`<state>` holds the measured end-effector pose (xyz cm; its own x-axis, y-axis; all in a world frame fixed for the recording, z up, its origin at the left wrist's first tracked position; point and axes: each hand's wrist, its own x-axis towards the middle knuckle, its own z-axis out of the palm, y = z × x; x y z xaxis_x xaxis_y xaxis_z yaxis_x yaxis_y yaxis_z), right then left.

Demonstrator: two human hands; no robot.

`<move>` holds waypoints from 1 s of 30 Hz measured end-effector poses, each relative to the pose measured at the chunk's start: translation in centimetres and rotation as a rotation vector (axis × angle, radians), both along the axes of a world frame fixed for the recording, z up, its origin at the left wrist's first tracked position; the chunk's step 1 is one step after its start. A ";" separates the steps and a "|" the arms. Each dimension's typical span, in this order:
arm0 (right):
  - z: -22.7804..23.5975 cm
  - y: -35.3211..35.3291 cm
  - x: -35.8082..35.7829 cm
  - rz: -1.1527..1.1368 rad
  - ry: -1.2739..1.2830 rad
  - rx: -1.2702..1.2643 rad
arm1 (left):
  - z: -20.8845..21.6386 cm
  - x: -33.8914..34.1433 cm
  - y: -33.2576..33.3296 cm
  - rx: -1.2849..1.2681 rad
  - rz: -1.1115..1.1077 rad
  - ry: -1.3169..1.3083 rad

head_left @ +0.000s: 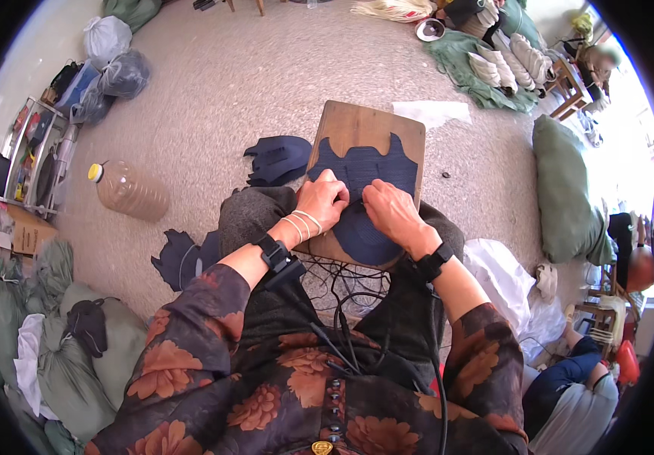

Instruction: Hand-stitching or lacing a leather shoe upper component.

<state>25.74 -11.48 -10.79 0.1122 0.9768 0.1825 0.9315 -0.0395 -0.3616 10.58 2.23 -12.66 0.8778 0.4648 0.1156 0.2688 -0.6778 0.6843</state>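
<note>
Curling at the blue cutout (368, 163) on the board (361, 121): left hand (323, 201), right hand (393, 216); can't tell whether fingers grip. Beyond, leftward on the floor: yellow-capped jug (133, 192), contents unclear. Farther: rack (48, 108) holding mixed goods; bulging bags (107, 39), contents hidden.

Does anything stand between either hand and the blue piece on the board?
Nothing visible does: the left hand and the right hand are both right at the blue piece, which lies on the board.
</note>
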 end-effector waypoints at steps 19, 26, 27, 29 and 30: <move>0.6 0.6 1.4 0.076 -0.018 -0.059 | 0.2 -0.2 0.9 -0.069 -0.082 0.043; 2.3 -2.5 2.0 -0.017 0.122 -0.139 | 0.3 -0.2 1.2 -0.156 -0.103 0.118; 1.9 -2.4 1.7 -0.034 0.133 -0.102 | 0.2 -0.2 1.2 -0.151 -0.087 0.117; 1.3 -2.3 1.7 -0.052 0.165 -0.061 | -0.1 -0.3 1.3 -0.143 -0.073 0.116; 1.0 -2.4 1.6 -0.056 0.165 -0.059 | 0.0 -0.3 1.3 -0.147 -0.090 0.111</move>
<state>27.32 -13.84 -9.75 0.1905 0.9766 0.0994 0.8556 -0.1156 -0.5046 10.27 3.54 -12.65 0.9200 0.3891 -0.0477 0.2914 -0.5974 0.7471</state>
